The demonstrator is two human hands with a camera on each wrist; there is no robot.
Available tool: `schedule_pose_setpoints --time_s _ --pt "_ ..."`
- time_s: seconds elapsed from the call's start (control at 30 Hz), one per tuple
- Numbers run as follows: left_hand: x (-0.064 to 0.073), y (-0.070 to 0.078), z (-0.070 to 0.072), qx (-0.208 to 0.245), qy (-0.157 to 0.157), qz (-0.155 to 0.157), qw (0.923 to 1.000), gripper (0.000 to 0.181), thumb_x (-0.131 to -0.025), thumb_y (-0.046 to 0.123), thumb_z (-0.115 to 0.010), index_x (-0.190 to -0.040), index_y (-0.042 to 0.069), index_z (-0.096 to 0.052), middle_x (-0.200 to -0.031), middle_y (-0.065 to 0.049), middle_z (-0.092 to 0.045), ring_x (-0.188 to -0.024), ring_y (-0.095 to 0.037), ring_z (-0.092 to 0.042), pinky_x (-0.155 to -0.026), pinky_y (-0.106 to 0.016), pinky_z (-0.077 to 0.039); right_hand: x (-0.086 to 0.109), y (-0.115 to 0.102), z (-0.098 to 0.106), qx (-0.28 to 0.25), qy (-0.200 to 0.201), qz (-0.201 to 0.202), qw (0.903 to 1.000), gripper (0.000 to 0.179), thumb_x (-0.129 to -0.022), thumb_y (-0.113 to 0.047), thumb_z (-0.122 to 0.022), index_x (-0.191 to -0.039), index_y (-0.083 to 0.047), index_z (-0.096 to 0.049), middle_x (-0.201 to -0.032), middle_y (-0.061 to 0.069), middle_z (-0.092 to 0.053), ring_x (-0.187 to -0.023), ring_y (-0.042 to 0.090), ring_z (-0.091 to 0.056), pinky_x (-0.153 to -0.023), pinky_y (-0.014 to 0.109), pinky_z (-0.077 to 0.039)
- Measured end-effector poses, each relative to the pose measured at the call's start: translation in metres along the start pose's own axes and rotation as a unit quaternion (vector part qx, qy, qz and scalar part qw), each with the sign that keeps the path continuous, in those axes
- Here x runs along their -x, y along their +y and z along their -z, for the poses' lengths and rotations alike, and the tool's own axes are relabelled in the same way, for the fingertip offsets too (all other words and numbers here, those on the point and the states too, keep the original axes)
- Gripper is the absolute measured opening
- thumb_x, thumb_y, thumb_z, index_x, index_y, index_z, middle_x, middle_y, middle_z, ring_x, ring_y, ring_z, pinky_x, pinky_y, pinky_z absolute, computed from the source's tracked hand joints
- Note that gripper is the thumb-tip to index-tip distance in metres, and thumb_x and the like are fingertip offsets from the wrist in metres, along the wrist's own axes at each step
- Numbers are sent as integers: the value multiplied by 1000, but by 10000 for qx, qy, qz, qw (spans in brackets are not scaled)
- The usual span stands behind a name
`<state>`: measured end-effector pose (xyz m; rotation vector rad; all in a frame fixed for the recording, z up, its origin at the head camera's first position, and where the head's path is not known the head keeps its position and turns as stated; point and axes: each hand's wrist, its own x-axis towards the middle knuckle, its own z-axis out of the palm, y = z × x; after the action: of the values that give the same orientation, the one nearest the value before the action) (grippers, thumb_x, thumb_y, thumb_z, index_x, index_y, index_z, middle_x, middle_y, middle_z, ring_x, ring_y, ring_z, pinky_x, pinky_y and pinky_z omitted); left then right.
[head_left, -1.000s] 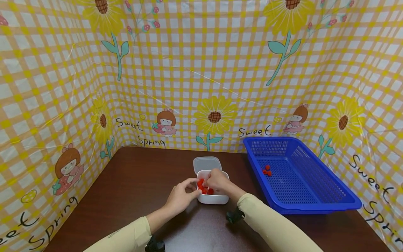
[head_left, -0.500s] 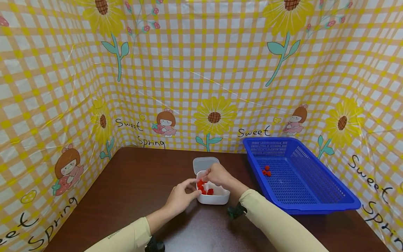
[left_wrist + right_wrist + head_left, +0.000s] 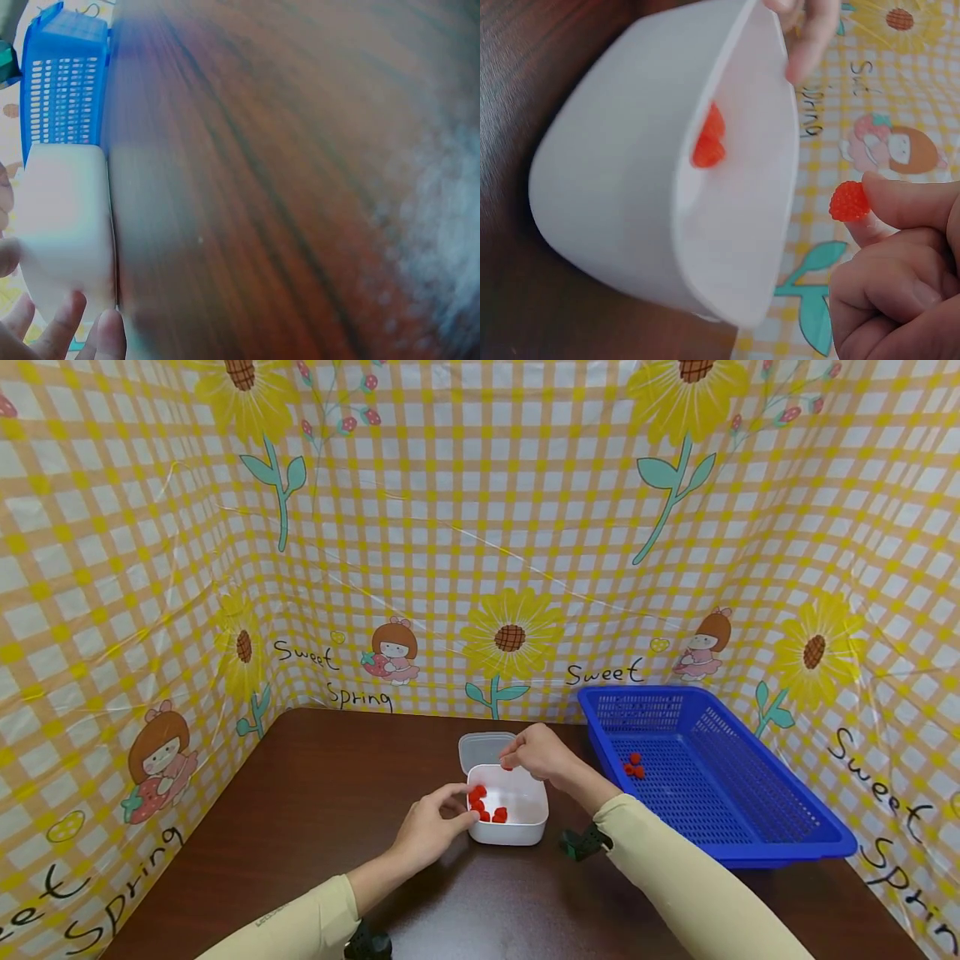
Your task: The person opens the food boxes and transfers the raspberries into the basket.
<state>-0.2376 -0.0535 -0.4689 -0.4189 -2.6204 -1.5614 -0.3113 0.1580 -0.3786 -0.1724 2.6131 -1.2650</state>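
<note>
A white plastic food container (image 3: 510, 835) stands on the dark table, with several red raspberries (image 3: 477, 799) along its left side and near wall. My left hand (image 3: 431, 827) holds its left side, thumb at the near corner and a finger at the rim. In the left wrist view, fingertips (image 3: 71, 311) lie against the container's wall. Above the far right rim, my right hand (image 3: 542, 753) pinches one raspberry (image 3: 849, 201) between thumb and index finger, the other fingers curled. The right wrist view shows this raspberry outside the container, beside its opening.
A translucent lid (image 3: 483, 752) lies behind the container. To the right stands a blue perforated basket (image 3: 750, 777) with a few raspberries (image 3: 635, 766) near its left wall. A checked cloth with sunflowers (image 3: 510, 635) hangs around the table.
My right hand has risen out of the container and moved up and right, with a raspberry in its fingertips. The left hand has stayed at the container's side.
</note>
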Motion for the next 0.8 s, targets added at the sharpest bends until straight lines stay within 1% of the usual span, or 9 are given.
schedule_pose_setpoints --time_s 0.1,0.17,0.2,0.27,0.43,0.47,0.67,0.77,0.8 --pt "0 1 0 5 6 8 10000 42 -90 30 -76 -128 17 -66 -93 5 -70 -85 -13 -64 -70 -29 -47 1 -1 10 -47 11 25 10000 15 -91 -8 -71 -102 1 -77 -56 -3 -49 -39 7 -21 -40 23 -24" --pt "0 1 0 -4 19 13 10000 42 -90 30 -76 -128 17 -66 -93 5 -70 -85 -13 -64 -70 -29 -47 2 -2 18 -128 27 33 9999 16 -92 -7 -70 -103 1 -76 -55 -3 -45 -40 8 -19 -41 24 -22" --pt "0 1 0 -7 27 21 10000 42 -90 30 -76 -128 17 -66 -93 5 -70 -85 -13 -64 -70 -29 -47 3 -2 21 -137 37 57 9999 17 -92 -7 -69 -105 2 -76 -56 -4 -47 -40 8 -19 -42 24 -22" --pt "0 1 0 -15 30 35 10000 42 -90 30 -75 -129 17 -66 -93 6 -70 -84 -13 -64 -70 -29 -47 4 -3 28 -145 76 49 9999 19 -93 -7 -68 -107 3 -74 -56 -4 -46 -41 8 -19 -43 24 -21" --pt "0 -1 0 -24 32 0 10000 42 -89 29 -76 -128 16 -66 -93 4 -70 -83 -13 -64 -68 -29 -47 5 -2 46 -24 259 -51 9996 21 -93 -8 -68 -110 3 -73 -50 -7 -30 -42 7 -19 -43 24 -21" --pt "0 -1 0 -19 30 -5 10000 42 -89 29 -76 -128 16 -66 -93 4 -70 -84 -13 -64 -68 -28 -47 6 -1 50 17 284 -26 9996 22 -93 -8 -68 -111 4 -73 -49 -8 -28 -43 7 -19 -43 24 -21" --pt "0 -1 -1 20 -9 37 10000 43 -90 30 -76 -130 17 -66 -93 5 -70 -84 -13 -64 -69 -28 -48 8 4 74 393 590 -56 9975 25 -93 -9 -67 -113 5 -72 -50 -9 -30 -44 7 -24 -44 24 -24" --pt "0 0 -1 21 0 0 10000 43 -90 29 -76 -129 16 -66 -92 5 -70 -84 -13 -64 -68 -27 -48 8 9 84 567 761 -76 9955 25 -93 -10 -68 -112 5 -73 -52 -8 -32 -45 7 -25 -45 25 -24" --pt "0 0 0 34 8 -1 10000 43 -90 29 -76 -129 16 -66 -92 5 -70 -84 -13 -64 -68 -28 -48 8 10 87 639 813 -52 9946 25 -93 -10 -68 -112 5 -73 -55 -6 -37 -46 8 -26 -46 25 -25"
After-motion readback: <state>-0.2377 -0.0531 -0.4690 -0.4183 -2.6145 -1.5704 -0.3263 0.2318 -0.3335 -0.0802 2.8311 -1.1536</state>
